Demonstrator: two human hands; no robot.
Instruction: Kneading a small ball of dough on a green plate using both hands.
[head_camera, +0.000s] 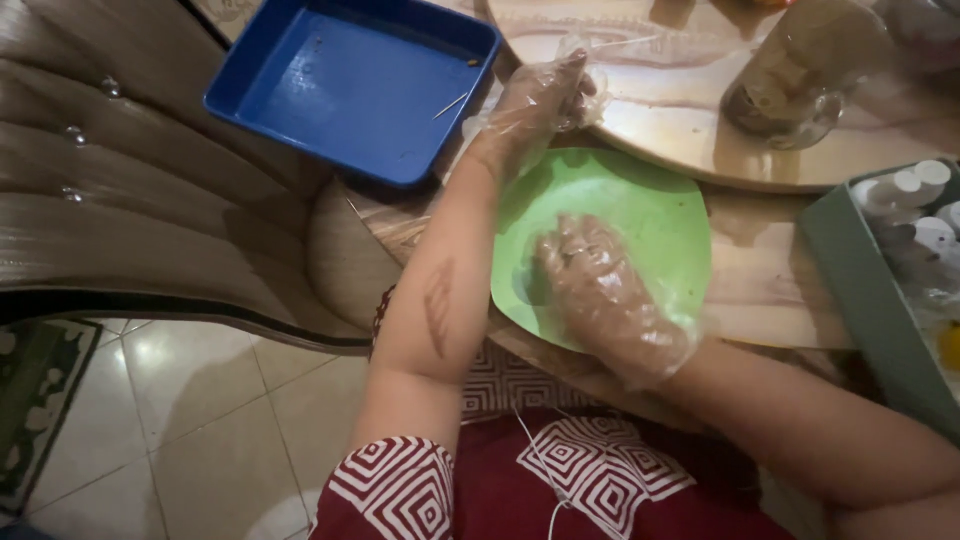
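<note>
Pressing your gloved right hand (600, 290) flat on the green plate (660, 215), ungripped; your left hand (540, 100) pinches a skewer (620, 43) — hold steady.

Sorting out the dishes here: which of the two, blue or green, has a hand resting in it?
The green plate: the right hand, in a clear glove, rests in it. The blue square tray holds only small sticks; the left hand is beside it.

Head view, steeply down, close.
</note>
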